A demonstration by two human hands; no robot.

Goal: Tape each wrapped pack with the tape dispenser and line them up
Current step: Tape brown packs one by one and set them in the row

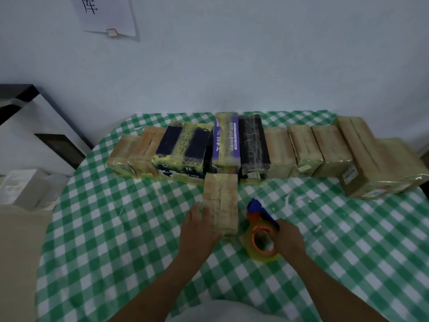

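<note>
right hand [288, 239] gripping tape dispenser [262, 231], handle hidden

Glossy taped packs on matt checked cloth.
I see the front pack [221, 205] wrapped in shiny, crinkled yellowish tape, like the row of packs [301, 152] behind. The tablecloth [116, 228] looks like soft, matt woven cloth. The tape dispenser [255, 205] is smooth blue and orange plastic; its tape roll [264, 257] is glossy and translucent. The wall sheet [104, 15] is matt paper.

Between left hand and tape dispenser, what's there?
The tan wrapped pack, seen in the head view; the left hand touches its side, the tape dispenser lies beside it.
</note>
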